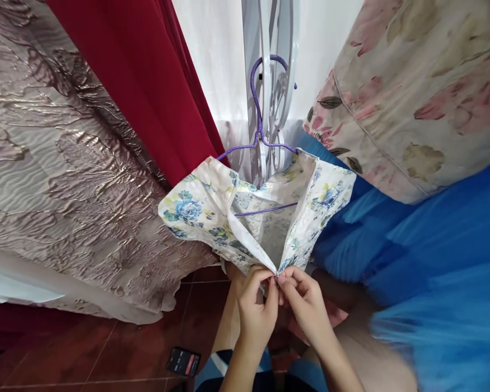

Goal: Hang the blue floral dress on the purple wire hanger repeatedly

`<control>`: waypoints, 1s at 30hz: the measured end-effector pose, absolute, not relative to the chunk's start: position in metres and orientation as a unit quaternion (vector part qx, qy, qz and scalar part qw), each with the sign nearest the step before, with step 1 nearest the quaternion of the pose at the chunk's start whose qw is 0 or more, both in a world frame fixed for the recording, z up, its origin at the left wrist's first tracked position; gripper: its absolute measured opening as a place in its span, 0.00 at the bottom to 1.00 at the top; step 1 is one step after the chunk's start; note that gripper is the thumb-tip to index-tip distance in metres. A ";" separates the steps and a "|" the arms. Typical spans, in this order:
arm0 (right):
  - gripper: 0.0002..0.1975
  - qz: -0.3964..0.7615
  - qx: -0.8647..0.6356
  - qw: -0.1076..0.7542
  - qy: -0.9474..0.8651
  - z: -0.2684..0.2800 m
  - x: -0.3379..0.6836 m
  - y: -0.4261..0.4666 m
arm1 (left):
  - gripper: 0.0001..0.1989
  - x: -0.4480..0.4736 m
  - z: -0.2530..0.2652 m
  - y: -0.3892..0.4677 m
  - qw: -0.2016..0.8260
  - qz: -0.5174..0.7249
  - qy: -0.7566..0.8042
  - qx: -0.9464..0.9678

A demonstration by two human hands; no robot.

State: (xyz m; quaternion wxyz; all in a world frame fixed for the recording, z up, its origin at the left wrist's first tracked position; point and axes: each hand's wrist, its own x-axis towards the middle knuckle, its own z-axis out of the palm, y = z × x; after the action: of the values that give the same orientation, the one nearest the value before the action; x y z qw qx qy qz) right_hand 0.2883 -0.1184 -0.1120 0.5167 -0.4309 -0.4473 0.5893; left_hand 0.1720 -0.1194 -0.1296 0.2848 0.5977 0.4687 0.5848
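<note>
A white dress with blue flowers [218, 223] hangs on a purple hanger [258, 103], its neck opening spread in a V. At the bottom of the V, my left hand [259, 296] pinches one edge of the dress between thumb and fingers. My right hand [304, 299] pinches the other edge right beside it, and the fingertips of both hands nearly meet. Whatever fastening lies under the fingertips is too small to make out. The lower part of the dress is hidden behind my hands.
The hanger hooks on a grey metal frame [253, 54]. Red cloth [147, 81] and a textured mauve fabric [85, 179] hang at left. A pink floral cloth [392, 98] and blue tulle [412, 239] fill the right. A phone [183, 361] lies on the red tiled floor [139, 348].
</note>
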 end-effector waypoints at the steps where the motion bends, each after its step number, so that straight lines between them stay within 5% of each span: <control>1: 0.13 0.591 -0.429 0.515 -0.449 -0.112 0.289 -0.119 | 0.05 0.174 -0.131 -0.121 0.289 0.586 0.470 0.593; 15: 0.11 0.511 -0.437 0.604 -0.428 -0.041 0.262 -0.093 | 0.05 0.164 -0.133 -0.121 0.253 0.586 0.459 0.619; 30: 0.08 0.587 -0.287 0.639 -0.406 0.056 0.256 -0.025 | 0.07 0.148 -0.135 -0.136 0.186 0.534 0.475 0.674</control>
State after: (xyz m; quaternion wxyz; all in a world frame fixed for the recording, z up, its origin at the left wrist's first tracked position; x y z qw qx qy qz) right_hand 0.2562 -0.0249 0.0557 0.6393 -0.2867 -0.4061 0.5867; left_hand 0.1485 -0.1363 -0.1351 0.1857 0.6741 0.4754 0.5339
